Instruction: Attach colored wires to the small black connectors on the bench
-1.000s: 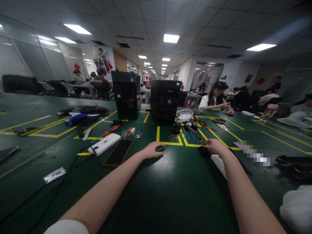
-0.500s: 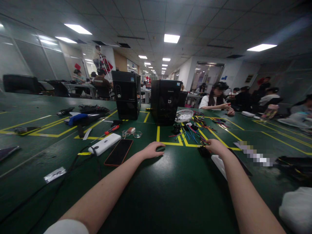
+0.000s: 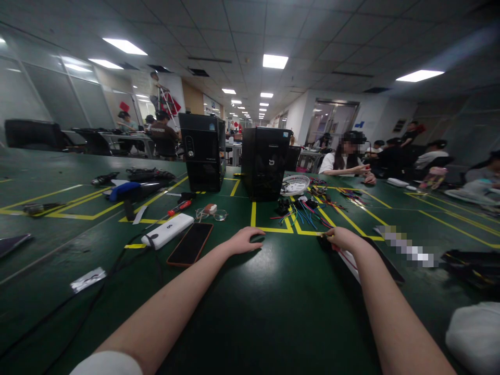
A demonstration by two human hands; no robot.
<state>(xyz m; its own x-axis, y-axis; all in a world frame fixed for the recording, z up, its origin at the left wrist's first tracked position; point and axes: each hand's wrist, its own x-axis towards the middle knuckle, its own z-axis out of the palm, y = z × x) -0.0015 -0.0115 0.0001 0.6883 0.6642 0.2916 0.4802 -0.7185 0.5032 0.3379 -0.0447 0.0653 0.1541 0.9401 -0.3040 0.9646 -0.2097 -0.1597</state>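
My left hand (image 3: 244, 241) rests on the green table with its fingers curved and apart, holding nothing. To its left lie a dark-screened phone (image 3: 191, 245) and a white power bank (image 3: 169, 231). On the other side, my right hand (image 3: 341, 238) pinches what looks like a thin red wire (image 3: 349, 259), which trails below the palm. The fingertips hide the wire's end. Under and beside this hand are a small black part (image 3: 324, 242) and a white strip (image 3: 353, 270), both partly covered. Beyond it spread loose coloured wires (image 3: 307, 214).
Two black computer towers (image 3: 202, 153) stand at the back, with a white basket (image 3: 296, 185) beside the right one. A red screwdriver (image 3: 179, 208) and glasses (image 3: 221, 214) lie left of centre. A black cable (image 3: 103, 281) crosses the left side. A person (image 3: 346, 159) sits across the table.
My right hand has shifted slightly left and down, and a red wire now shows beneath it. My left hand has stayed in place.
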